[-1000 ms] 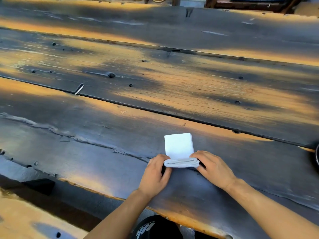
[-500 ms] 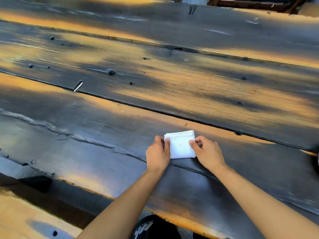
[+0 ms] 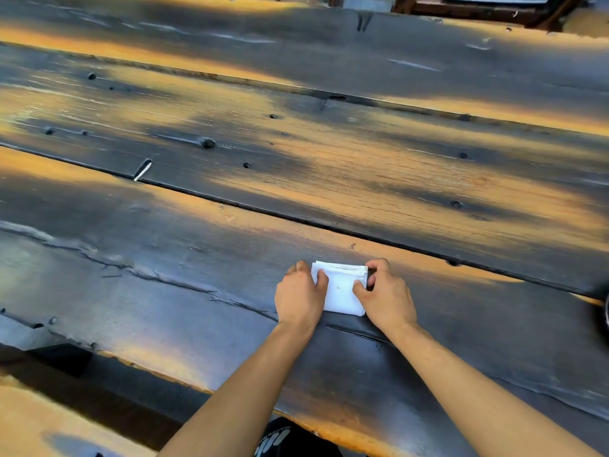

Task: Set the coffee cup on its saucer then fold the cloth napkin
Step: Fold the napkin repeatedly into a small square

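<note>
Near the table's front edge, right of its middle, lies the small white cloth napkin (image 3: 341, 291), folded down to a compact thick rectangle with stacked layer edges showing along its far side. Left hand (image 3: 300, 296) sits against the napkin's left edge, thumb over the top face and fingers curled at the far left corner; right hand (image 3: 387, 296) mirrors it on the right edge, thumb on top and fingers wrapped round the far right corner. Both hands pinch the bundle from either side, the napkin's width between them. Judgement: the fold looks essentially complete, with several layers squared up; what remains seems only a final press or alignment, then release. Cup and saucer: not identifiable in view. A dark curved object (image 3: 605, 313) is cut off at the right edge of frame, too little of it showing to name, so the cup step cannot be confirmed from here. Materials: napkin is soft woven fabric, matte, with a faint speck on its top face, likely to spring open slightly if let go without pressing. Long dark wooden plank table (image 3: 197, 291) is rough, charred-looking with orange-brown worn patches, knots, holes, cracks and open seams between boards; uneven footing for a flat fold.
</note>
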The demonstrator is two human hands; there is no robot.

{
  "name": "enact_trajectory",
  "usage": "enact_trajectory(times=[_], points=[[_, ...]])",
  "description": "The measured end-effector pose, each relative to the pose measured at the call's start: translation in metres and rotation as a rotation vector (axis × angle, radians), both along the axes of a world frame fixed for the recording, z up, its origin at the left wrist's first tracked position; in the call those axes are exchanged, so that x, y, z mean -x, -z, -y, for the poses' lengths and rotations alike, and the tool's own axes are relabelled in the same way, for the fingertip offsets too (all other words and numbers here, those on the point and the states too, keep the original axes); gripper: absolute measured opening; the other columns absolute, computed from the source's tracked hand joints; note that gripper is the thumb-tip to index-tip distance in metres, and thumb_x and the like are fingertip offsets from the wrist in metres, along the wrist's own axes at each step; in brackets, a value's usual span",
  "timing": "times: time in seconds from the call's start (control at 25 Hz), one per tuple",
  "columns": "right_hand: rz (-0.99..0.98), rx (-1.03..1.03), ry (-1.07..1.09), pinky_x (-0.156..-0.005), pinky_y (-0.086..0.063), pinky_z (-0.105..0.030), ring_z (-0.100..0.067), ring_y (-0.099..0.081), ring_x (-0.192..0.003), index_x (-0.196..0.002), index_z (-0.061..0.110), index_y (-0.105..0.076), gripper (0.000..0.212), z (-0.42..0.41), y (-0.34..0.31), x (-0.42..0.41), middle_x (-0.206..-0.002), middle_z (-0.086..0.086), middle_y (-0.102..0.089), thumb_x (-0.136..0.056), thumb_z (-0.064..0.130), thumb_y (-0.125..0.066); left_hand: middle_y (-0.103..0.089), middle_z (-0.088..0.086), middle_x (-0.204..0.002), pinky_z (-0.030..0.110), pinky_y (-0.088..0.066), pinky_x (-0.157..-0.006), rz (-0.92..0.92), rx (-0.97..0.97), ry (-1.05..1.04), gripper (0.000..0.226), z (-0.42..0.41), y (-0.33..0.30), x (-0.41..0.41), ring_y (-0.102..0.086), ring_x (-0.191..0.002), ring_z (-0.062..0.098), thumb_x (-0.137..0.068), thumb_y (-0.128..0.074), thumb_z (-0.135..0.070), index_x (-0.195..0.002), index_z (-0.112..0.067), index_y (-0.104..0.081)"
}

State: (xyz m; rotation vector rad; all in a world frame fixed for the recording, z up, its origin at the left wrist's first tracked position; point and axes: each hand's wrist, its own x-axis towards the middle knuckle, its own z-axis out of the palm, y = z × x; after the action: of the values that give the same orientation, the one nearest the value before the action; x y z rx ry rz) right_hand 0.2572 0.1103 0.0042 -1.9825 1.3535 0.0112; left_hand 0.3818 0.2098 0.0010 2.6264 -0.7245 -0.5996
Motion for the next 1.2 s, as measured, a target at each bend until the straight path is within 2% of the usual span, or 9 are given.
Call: enact_trajectory(times=[0.2,0.32,0.4,0.48,0.56,0.6,0.72,1.0,1.2], points=[[0.001,-0.011,0.028,-0.074,-0.052,-0.034,-0.015,-0.061,-0.090,-0.124,0.023,-0.051,0.037,-0.002,0.001,0.002,-0.099,0.006,-0.063,-0.092,0.034,-0.063,-0.067,0.013,-0.078,0.039,-0.045,-0.066,0.056,-0.072,0.074,0.034,-0.003,0.002,-0.009,-0.063,-0.075,0.038,-0.096,-0.047,-0.041,-0.080,-0.011,-0.043],[0.150,0.250,-0.024,-0.093,-0.050,-0.037,-0.019,-0.055,-0.111,-0.126,0.018,-0.053,0.037,-0.010,-0.007,0.003,-0.121,0.000,-0.054,-0.091,0.024,-0.063,-0.064,0.008,-0.072,0.040,-0.046,-0.070,0.168,0.061,0.088,0.036,-0.012,0.007,-0.012,-0.059,-0.072,0.034,-0.091,-0.046,-0.041,-0.072,-0.011,-0.050],[0.222,0.442,-0.160,-0.112,-0.039,-0.043,-0.024,-0.047,-0.131,-0.131,0.011,-0.054,0.038,-0.016,-0.009,-0.002,-0.135,-0.006,-0.051,-0.095,0.021,-0.056,-0.064,0.007,-0.080,0.043,-0.047,-0.075,0.251,0.161,0.079,0.034,-0.023,0.009,-0.020,-0.059,-0.080,0.033,-0.090,-0.043,-0.038,-0.078,-0.011,-0.059],[0.138,0.498,-0.315,-0.124,-0.020,-0.047,-0.028,-0.031,-0.148,-0.142,0.006,-0.048,0.047,-0.019,-0.003,-0.008,-0.151,-0.011,-0.044,-0.100,0.028,-0.044,-0.067,0.011,-0.111,0.046,-0.047,-0.094,0.350,0.154,0.151,0.036,-0.036,0.021,-0.035,-0.060,-0.110,0.035,-0.092,-0.042,-0.032,-0.104,-0.008,-0.067],[-0.003,0.482,-0.426,-0.126,-0.007,-0.045,-0.028,-0.017,-0.154,-0.152,0.004,-0.036,0.060,-0.021,0.009,-0.012,-0.162,-0.013,-0.030,-0.103,0.039,-0.032,-0.048,0.016,-0.150,0.049,-0.030,-0.119,0.390,0.020,0.264,0.054,-0.051,0.035,-0.052,-0.037,-0.145,0.034,-0.097,-0.037,-0.034,-0.139,-0.004,-0.053],[-0.059,0.479,-0.465,-0.126,-0.004,-0.043,-0.027,-0.013,-0.155,-0.154,0.004,-0.029,0.065,-0.020,0.016,-0.014,-0.164,-0.014,-0.023,-0.103,0.044,-0.028,-0.034,0.016,-0.161,0.050,-0.020,-0.123,0.383,-0.049,0.296,0.062,-0.058,0.040,-0.059,-0.023,-0.152,0.032,-0.100,-0.031,-0.039,-0.150,-0.004,-0.041],[-0.158,0.465,-0.523,-0.125,-0.002,-0.042,-0.026,-0.005,-0.155,-0.157,0.002,-0.019,0.073,-0.018,0.031,-0.015,-0.167,-0.014,-0.012,-0.103,0.051,-0.022,-0.010,0.014,-0.168,0.049,-0.010,-0.126,0.327,-0.139,0.322,0.070,-0.069,0.050,-0.066,-0.004,-0.156,0.028,-0.102,-0.019,-0.048,-0.159,-0.007,-0.018],[-0.219,0.418,-0.526,-0.126,-0.005,-0.043,-0.026,0.004,-0.156,-0.157,0.000,-0.010,0.080,-0.018,0.045,-0.019,-0.168,-0.015,-0.004,-0.099,0.051,-0.029,-0.015,0.013,-0.167,0.052,-0.015,-0.125,0.326,-0.112,0.318,0.066,-0.070,0.050,-0.068,-0.008,-0.156,0.027,-0.101,-0.026,-0.043,-0.158,-0.008,-0.024],[-0.296,0.428,-0.514,-0.126,-0.007,-0.049,-0.031,-0.006,-0.155,-0.156,-0.002,-0.019,0.078,-0.019,0.032,-0.023,-0.166,-0.019,-0.013,-0.097,0.048,-0.028,-0.017,0.013,-0.167,0.053,-0.017,-0.124,0.298,-0.108,0.321,0.064,-0.070,0.047,-0.068,-0.010,-0.156,0.027,-0.101,-0.028,-0.039,-0.157,-0.009,-0.026]])
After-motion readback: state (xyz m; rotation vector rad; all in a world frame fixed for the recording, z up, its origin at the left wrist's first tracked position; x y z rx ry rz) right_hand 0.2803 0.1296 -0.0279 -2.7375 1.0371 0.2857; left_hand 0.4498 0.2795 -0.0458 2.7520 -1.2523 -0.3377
